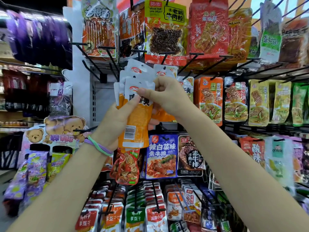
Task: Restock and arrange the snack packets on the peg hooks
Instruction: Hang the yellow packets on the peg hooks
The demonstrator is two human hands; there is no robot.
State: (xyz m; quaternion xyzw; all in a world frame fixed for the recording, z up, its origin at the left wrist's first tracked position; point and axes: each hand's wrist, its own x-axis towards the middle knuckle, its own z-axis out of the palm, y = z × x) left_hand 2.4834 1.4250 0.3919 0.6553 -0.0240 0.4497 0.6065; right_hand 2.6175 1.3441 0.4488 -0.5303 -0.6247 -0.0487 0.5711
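The fanned stack of orange-and-white foil snack packets (133, 104) is held upright, long axis vertical, in the left hand (115, 119), its front packet's white top pinched by the right hand (167, 94), with bare black peg hooks (93, 64) just up-left.

Two bare arms are seen, with no sleeves on them. Two thin stretchy bands (98, 147) are worn around the left wrist, one light green and one purple, and they cross over each other. Nothing is worn on the right wrist. No rings are seen on the fingers.
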